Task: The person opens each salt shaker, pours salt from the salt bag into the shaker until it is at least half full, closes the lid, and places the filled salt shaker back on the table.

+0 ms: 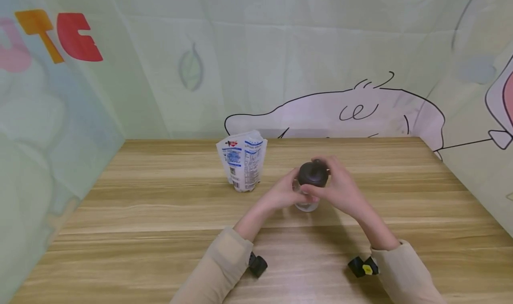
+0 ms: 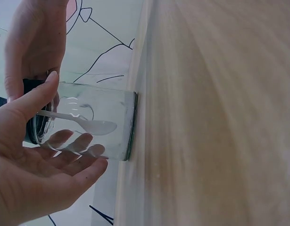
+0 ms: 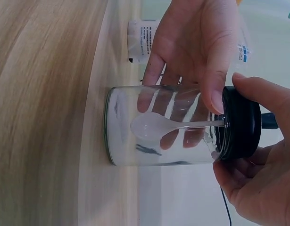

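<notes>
A clear glass jar (image 3: 123,127) stands on the wooden table, with a black lid (image 1: 313,174) on its mouth. Inside it, a white spoon (image 3: 154,126) hangs down from the lid end, its bowl toward the jar's base. My left hand (image 1: 282,192) holds the jar's side, fingers curved round the glass and thumb near the neck. The right hand (image 1: 342,189) grips the lid's edge between thumb and fingers. A dark knob or handle tip (image 3: 269,121) sticks out from the lid's top. Apart from the spoon, no contents show through the glass.
Left of the jar, a white printed pouch (image 1: 243,161) stands upright on the table (image 1: 160,215). Behind the table's far edge hangs a pale fabric backdrop (image 1: 256,63) with cartoon drawings. Small black devices (image 1: 258,265) sit at both wrists.
</notes>
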Demonstrator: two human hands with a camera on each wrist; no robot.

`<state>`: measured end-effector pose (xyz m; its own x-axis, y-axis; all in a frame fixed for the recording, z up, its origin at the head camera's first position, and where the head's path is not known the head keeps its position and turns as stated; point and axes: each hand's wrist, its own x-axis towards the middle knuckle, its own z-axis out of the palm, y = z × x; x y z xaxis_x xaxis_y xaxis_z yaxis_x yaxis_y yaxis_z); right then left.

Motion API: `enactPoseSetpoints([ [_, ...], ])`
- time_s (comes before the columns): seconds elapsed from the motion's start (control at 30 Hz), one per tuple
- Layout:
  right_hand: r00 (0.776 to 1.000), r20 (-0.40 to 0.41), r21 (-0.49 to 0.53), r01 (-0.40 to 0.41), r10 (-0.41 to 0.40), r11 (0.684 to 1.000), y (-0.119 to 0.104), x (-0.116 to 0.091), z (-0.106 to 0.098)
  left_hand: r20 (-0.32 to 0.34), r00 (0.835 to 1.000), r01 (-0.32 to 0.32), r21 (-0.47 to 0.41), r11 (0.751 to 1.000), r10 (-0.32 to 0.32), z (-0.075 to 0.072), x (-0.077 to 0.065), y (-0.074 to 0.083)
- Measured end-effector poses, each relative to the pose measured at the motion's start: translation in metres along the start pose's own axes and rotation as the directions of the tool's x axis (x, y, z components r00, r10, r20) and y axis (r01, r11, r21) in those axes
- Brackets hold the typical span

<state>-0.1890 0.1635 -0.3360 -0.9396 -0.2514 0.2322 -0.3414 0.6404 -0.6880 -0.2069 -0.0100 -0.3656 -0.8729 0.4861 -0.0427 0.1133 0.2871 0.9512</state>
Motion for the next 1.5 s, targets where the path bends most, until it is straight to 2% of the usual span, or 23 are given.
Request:
enactPoseSetpoints([
  [0.7,0.997,0.039,-0.008,0.063,-0.062,0.998,0.0015,-0.0013,0.0002,-0.009,0.999,0.037,0.007,0.999,-0.037,0.0006,0.0004,0.0009],
  [1.13,0.990,0.077,0.060,0.110,-0.114,0.992,0.0037,-0.0036,-0.0028,-0.001,0.998,0.068,-0.015,0.998,-0.068,0.0014,0.0001,0.0023],
  [1.33,0.993,0.103,0.052,0.054,-0.059,0.997,0.0018,-0.0037,-0.0047,0.001,0.998,0.056,-0.018,0.998,-0.056,0.0011,0.0003,0.0012],
  [1.5,0.998,0.060,-0.004,-0.029,0.030,1.000,-0.0020,-0.0027,-0.0048,-0.004,0.999,0.046,-0.013,0.999,-0.046,0.0005,-0.0003,0.0007],
])
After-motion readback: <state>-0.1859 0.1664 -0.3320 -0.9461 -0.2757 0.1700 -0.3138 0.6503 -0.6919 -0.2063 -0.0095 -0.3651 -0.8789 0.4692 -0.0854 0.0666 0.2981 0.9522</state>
